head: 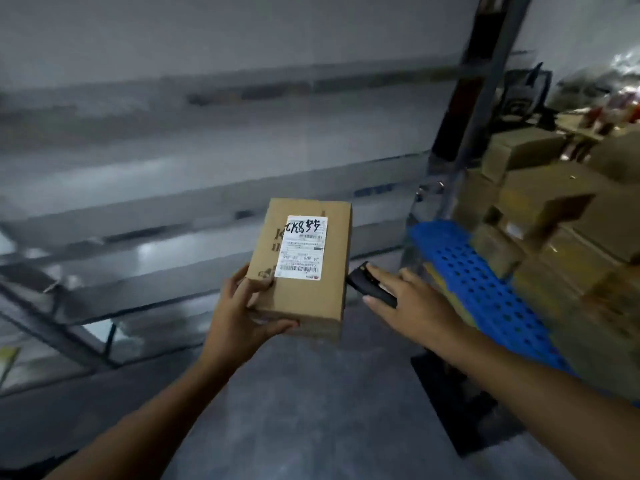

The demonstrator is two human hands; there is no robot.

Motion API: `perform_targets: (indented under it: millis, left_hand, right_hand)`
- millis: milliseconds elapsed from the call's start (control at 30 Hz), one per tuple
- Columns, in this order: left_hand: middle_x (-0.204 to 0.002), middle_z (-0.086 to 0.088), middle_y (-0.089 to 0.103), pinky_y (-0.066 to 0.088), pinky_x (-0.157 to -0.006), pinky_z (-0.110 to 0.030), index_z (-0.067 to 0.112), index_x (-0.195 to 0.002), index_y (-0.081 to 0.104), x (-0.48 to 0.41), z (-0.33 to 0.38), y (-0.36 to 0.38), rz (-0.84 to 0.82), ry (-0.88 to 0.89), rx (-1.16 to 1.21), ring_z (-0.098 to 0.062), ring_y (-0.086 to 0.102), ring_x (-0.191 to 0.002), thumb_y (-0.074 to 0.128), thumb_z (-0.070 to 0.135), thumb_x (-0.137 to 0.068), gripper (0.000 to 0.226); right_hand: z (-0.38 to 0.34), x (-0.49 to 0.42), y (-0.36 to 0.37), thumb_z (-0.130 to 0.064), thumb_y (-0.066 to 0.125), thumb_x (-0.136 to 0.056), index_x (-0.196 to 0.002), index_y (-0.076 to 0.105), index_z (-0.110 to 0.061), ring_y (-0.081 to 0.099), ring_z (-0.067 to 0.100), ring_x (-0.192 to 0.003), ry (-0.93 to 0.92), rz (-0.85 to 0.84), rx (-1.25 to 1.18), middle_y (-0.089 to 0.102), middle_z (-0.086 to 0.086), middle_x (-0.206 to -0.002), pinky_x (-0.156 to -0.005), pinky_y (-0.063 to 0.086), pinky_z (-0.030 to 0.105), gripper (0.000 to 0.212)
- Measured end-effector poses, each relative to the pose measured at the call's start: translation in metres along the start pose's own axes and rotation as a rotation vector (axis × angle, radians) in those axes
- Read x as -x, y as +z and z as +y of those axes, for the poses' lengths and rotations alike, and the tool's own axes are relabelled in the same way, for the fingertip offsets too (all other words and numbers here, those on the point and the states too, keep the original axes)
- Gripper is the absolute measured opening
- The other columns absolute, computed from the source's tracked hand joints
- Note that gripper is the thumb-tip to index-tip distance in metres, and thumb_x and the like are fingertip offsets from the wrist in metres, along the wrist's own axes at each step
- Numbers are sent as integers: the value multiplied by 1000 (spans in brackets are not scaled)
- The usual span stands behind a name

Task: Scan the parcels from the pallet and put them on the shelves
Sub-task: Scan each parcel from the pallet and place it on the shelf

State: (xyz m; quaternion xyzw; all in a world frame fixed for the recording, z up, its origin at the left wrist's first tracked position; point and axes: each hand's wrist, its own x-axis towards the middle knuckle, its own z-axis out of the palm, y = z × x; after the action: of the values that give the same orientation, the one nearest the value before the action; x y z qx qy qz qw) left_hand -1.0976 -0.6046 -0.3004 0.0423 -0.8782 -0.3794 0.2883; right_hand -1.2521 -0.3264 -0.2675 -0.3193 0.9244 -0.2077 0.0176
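My left hand grips a brown cardboard parcel by its lower left corner, held level in front of me. A white shipping label with a barcode and black handwriting faces up on it. My right hand holds a small black scanner, whose tip sits just right of the parcel's edge. The blue perforated pallet lies to the right, with several brown boxes stacked on it. Grey metal shelves stretch across the left and centre, blurred by motion.
A dark shelf upright rises between the shelving and the pallet. More boxes and wrapped goods sit at the far right. Bare grey floor lies below my arms. A black mat lies beside the pallet.
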Motion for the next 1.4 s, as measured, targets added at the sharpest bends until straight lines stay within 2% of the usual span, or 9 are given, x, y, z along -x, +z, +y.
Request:
perform_targets:
  millis: [200, 433, 600, 767, 867, 967, 1067, 1200, 1400]
  left_hand:
    - [-143, -1, 46, 35, -92, 3, 16, -116, 64, -93, -37, -186, 229, -33, -186, 8, 44, -117, 100, 32, -54, 73]
    - [-125, 10, 54, 46, -81, -9, 33, -113, 62, -178, -57, -345, 482, -29, -335, 1, 51, -107, 81, 74, -47, 80]
    - [-119, 8, 59, 51, -72, -11, 41, -107, 61, -235, -111, -413, 575, -122, -357, -3, 59, -101, 89, 63, -51, 67]
    - [-123, 6, 59, 60, -71, -24, 41, -113, 61, -283, -177, -463, 555, -257, -354, -9, 62, -103, 87, 66, -52, 70]
    - [-129, 6, 57, 59, -89, -34, 39, -119, 63, -306, -214, -486, 570, -305, -401, -16, 59, -118, 84, 66, -57, 71]
    - [-162, -5, 32, 22, -126, -52, 36, -139, 56, -321, -248, -497, 681, -318, -679, -28, 23, -154, 83, 59, -75, 74]
    - [-173, 1, -5, -11, -121, -63, 43, -160, 25, -330, -274, -481, 588, -198, -1053, -32, -16, -158, 55, 79, -84, 89]
    - [-172, 6, -16, -4, -120, -71, 47, -162, 1, -344, -308, -464, 500, -193, -1072, -33, -21, -157, 38, 92, -83, 99]
    - [-174, -2, -5, -3, -121, -70, 39, -164, 16, -346, -316, -456, 598, -49, -951, -41, -11, -158, 46, 86, -85, 97]
  right_hand:
    - [-174, -159, -26, -74, 40, -88, -149, 25, -51, 54, 24, -97, -274, 130, -11, 44, -4, -105, -78, 53, 41, 68]
    - [-331, -302, -61, -74, 39, -89, -150, 25, -52, 53, 25, -100, -500, 277, -6, 47, 0, -107, -78, 52, 40, 66]
    - [-415, -402, -48, -72, 43, -89, -150, 28, -51, 55, 29, -110, -584, 154, -45, 51, 3, -114, -88, 51, 43, 66]
    - [-472, -485, -16, -73, 45, -89, -150, 31, -49, 55, 29, -115, -632, 54, -54, 52, 3, -124, -94, 51, 45, 67]
    - [-498, -526, 0, -71, 44, -89, -144, 35, -52, 58, 28, -102, -664, 34, -38, 52, 0, -111, -87, 53, 44, 59]
    - [-520, -555, 16, -70, 43, -88, -141, 36, -52, 57, 26, -91, -681, 12, -44, 48, 0, -101, -79, 54, 40, 56]
    - [-531, -578, 31, -71, 42, -88, -146, 34, -50, 59, 28, -100, -672, -5, -50, 52, 4, -112, -84, 54, 41, 62]
    - [-531, -596, 40, -71, 41, -90, -149, 27, -52, 56, 27, -106, -633, -9, -7, 50, 3, -121, -86, 53, 42, 64]
    - [-512, -578, 36, -70, 41, -90, -139, 22, -62, 57, 27, -100, -540, 15, 0, 50, 2, -113, -85, 53, 43, 54]
